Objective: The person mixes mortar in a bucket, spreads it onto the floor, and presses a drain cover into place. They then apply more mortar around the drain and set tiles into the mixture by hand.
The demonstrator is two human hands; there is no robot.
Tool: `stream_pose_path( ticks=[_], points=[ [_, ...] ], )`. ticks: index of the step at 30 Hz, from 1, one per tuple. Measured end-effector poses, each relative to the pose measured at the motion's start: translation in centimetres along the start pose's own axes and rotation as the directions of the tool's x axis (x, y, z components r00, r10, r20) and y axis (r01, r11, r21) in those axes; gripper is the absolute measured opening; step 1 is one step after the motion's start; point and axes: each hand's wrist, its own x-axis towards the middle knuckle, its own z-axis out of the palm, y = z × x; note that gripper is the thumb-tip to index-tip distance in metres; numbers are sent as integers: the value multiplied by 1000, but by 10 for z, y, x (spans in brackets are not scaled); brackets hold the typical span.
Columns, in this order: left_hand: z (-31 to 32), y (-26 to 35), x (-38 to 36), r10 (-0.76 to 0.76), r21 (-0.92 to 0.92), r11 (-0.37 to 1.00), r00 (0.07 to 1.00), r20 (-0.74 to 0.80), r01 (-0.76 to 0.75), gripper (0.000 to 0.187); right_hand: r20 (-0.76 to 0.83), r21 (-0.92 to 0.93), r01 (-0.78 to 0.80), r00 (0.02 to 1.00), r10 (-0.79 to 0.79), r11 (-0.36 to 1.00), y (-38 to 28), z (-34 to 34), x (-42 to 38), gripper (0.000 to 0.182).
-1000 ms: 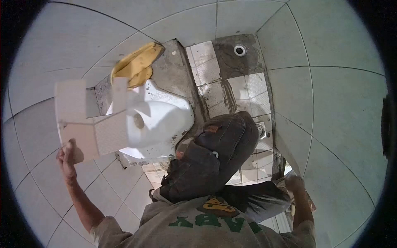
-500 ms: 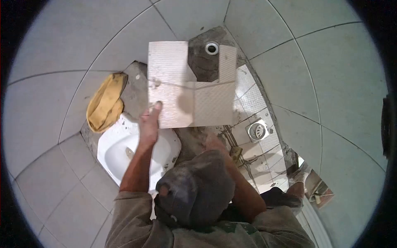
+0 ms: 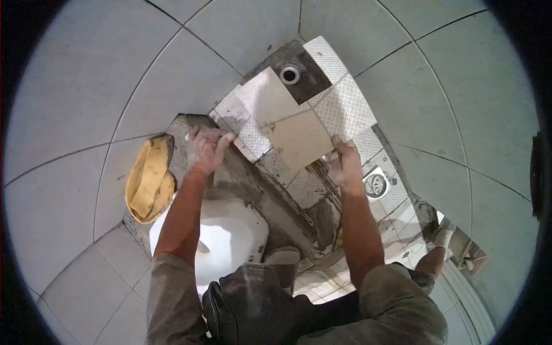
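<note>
Fingers spread, my left hand [image 3: 208, 148] rests at the left edge of the light textured floor tiles [image 3: 261, 95], beside bare grey mortar [image 3: 253, 184]. My right hand [image 3: 347, 164] grips the lower right corner of a plain beige tile [image 3: 302, 140], thumb at its edge. That beige tile overlaps the textured tiles around it. Above it, a round pipe opening [image 3: 290, 74] stands in a bare patch left between the tiles.
A white ceramic toilet [image 3: 241, 224] stands below my left hand, with a yellow crumpled bag [image 3: 150, 181] left of it. To the right is a square floor drain [image 3: 376, 184]. Large grey wall tiles [image 3: 368, 34] surround the corner.
The large textured tile piece my left hand held up now lies flat around the pipe, and that hand has let go. My right hand has moved up and right, now gripping the beige tile.
</note>
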Motion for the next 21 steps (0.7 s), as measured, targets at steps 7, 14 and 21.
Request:
stream_pose_path(
  ticks=[7, 14, 21],
  points=[
    [7, -16, 9, -62, 229, 970, 995, -80, 79, 50, 216, -439, 251, 962, -170, 863, 46, -44, 100, 7],
    [5, -20, 10, -79, 189, 978, 995, -54, 88, 44, -2, -14, -94, 996, 94, 995, 34, -12, 133, 11],
    [10, -25, 9, -31, 84, 996, 995, -90, 39, 41, -19, -149, -161, 987, 159, 976, 44, -22, 163, 12]
  ],
)
